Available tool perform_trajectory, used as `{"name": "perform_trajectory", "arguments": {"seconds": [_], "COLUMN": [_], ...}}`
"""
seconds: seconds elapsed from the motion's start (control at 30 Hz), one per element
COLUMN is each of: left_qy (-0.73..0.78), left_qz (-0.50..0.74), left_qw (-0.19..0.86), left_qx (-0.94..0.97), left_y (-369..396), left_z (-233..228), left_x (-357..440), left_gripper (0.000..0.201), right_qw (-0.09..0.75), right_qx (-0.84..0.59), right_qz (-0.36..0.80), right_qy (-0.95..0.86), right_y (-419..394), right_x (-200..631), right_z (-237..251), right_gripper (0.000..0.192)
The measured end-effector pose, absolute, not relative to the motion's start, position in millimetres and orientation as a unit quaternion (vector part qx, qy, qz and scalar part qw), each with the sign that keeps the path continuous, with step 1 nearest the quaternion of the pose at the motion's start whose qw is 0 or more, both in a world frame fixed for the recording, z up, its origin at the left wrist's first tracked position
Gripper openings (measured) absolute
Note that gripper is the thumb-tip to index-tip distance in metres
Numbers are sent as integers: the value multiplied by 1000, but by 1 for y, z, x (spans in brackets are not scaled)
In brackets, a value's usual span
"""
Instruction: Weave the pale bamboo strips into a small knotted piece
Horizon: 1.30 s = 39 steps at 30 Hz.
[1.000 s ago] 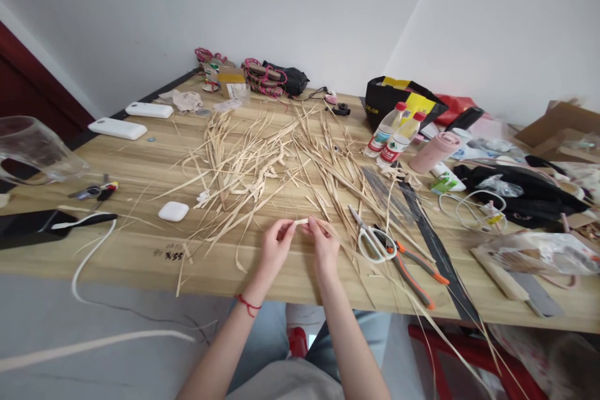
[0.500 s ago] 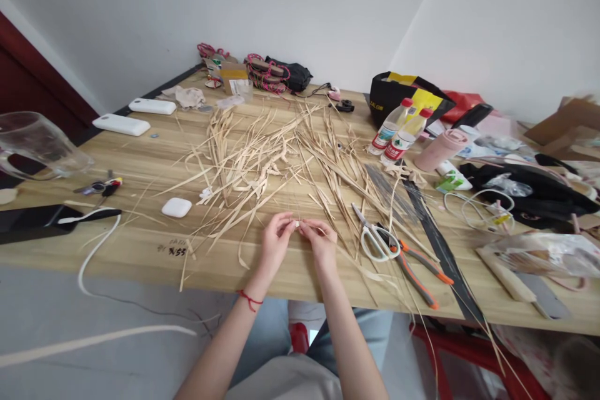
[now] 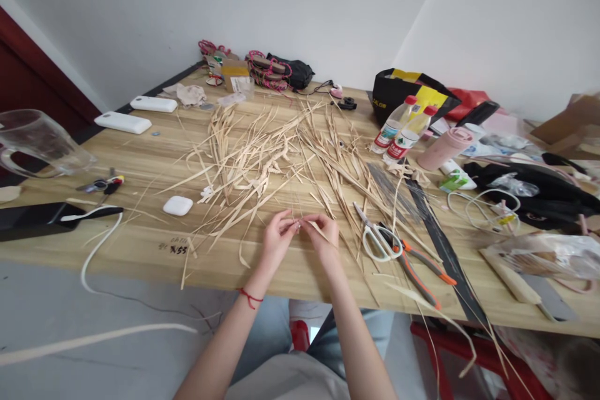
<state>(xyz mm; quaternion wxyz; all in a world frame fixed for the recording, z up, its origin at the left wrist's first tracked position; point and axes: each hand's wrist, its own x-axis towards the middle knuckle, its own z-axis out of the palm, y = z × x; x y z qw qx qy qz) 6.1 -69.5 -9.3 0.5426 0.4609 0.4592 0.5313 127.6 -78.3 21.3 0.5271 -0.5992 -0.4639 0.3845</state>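
My left hand [image 3: 278, 236] and my right hand [image 3: 320, 234] meet over the table's front part, fingertips pinched together. Between them is a small pale piece [image 3: 297, 224] of woven-looking straw, mostly covered by the fingers, with thin ends sticking up. A long pale straw strip [image 3: 412, 294] trails from beside my right hand over the table edge. Beyond my hands lies a loose spread of dry straw strips [image 3: 244, 156], with a knobbly braided straw piece [image 3: 272, 165] among them. White-handled scissors [image 3: 380, 240] and orange-and-grey pliers [image 3: 419, 275] lie to the right of my right hand.
A white earbud case [image 3: 177, 205], keys [image 3: 100, 184] and a clear jug [image 3: 42, 144] are on the left. Two water bottles [image 3: 398, 131], a pink tumbler [image 3: 445, 147] and a black-and-yellow bag [image 3: 403, 97] stand at the right. A white cable [image 3: 89, 256] hangs over the front edge.
The long straw strip near my right hand has shifted; its end now hangs over the table edge at the right. Both hands stay together, fingers slightly rearranged around the small piece.
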Motion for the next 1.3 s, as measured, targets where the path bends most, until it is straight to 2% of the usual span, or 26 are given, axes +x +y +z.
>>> {"name": "perform_trajectory", "arguments": {"seconds": [0.17, 0.57, 1.13, 1.3], "left_qy": [455, 454, 453, 449], "left_qz": [542, 534, 504, 484], "left_qw": [558, 554, 572, 579], "left_qx": [434, 450, 462, 478], "left_y": [-70, -67, -66, -65], "left_z": [-7, -11, 0, 0], "left_x": [6, 5, 0, -1], "left_gripper": [44, 40, 67, 65], "right_qw": [532, 454, 491, 502], "right_qx": [-566, -518, -541, -555], "right_qz": [380, 366, 398, 387], "right_qy": [-502, -626, -554, -538], "right_y": [-92, -77, -70, -68], "right_x": [123, 146, 132, 128], "right_z": [28, 39, 25, 19], "right_gripper": [22, 17, 19, 18]}}
